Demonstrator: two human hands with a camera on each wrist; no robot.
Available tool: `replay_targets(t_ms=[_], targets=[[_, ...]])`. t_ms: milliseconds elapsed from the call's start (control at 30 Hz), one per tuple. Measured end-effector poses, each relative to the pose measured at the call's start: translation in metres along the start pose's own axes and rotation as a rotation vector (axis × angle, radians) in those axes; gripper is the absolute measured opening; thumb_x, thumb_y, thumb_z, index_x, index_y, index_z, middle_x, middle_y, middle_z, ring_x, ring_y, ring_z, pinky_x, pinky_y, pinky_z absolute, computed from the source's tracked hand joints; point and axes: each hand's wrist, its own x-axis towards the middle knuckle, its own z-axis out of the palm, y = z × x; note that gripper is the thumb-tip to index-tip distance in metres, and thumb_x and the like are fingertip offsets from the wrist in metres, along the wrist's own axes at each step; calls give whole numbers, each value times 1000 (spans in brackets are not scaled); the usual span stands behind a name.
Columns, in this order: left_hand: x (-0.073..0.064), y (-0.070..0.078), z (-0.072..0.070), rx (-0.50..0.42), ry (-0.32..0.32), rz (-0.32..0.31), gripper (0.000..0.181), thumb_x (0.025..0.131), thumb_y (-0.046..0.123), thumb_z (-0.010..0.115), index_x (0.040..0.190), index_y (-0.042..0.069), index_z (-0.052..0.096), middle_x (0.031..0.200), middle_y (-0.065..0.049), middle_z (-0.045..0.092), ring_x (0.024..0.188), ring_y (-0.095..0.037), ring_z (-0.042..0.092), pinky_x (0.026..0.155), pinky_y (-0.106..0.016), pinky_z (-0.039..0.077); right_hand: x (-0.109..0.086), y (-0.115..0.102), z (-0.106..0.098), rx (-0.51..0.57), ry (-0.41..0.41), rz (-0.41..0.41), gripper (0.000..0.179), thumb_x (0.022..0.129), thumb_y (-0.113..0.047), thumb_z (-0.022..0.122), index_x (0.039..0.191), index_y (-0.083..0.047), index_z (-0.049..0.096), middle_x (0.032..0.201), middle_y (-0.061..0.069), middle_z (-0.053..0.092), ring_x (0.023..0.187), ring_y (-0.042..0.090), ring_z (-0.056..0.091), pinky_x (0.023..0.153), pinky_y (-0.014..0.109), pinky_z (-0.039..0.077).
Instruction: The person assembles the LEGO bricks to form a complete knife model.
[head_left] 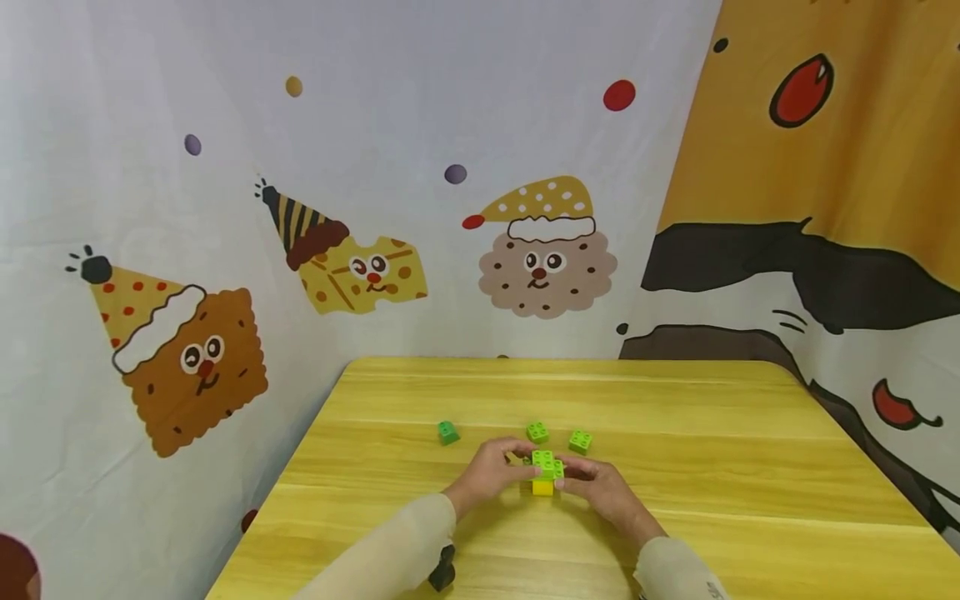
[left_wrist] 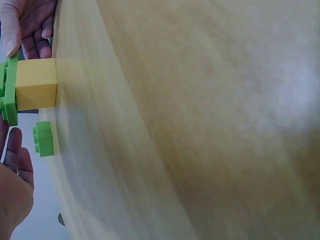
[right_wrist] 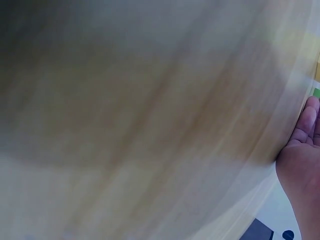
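In the head view, both hands meet at a small stack of toy building blocks. At its base is a yellow block (head_left: 543, 487), standing on the table. A wider green plate (left_wrist: 12, 92) lies over that block, and a light green studded brick (head_left: 542, 461) tops the stack. My left hand (head_left: 495, 473) grips the green pieces from the left, its thumb across the front. From the right, my right hand (head_left: 603, 490) pinches the green plate's end, thumb in front. The hands partly hide the plate. In the right wrist view, only a sliver of green shows beyond the fingers (right_wrist: 306, 122).
Beyond the hands lie a darker green brick (head_left: 447, 432) and two light green bricks, one in the middle (head_left: 537, 432) and one farther right (head_left: 581, 441). The wooden table (head_left: 375, 500) reaches back to a cartoon-printed curtain (head_left: 420, 100).
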Motion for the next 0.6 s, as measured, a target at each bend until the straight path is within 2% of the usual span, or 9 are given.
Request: replay_targets(t_ms=[367, 600], targets=[[0, -2, 4, -32, -18, 1, 27, 90, 32, 75, 116, 25, 72, 108, 12, 64, 106, -24, 58, 80, -31, 45, -4, 2, -2, -4, -19, 15, 52, 93, -33, 72, 135, -5, 61, 127, 15, 63, 118, 32, 56, 95, 49, 48], [1, -2, 3, -9, -14, 20, 26, 90, 32, 75, 115, 25, 73, 107, 13, 65, 105, -19, 58, 81, -30, 46, -1, 2, -2, 2, -20, 7, 53, 91, -35, 73, 135, -7, 62, 129, 16, 62, 121, 35, 55, 95, 50, 48]])
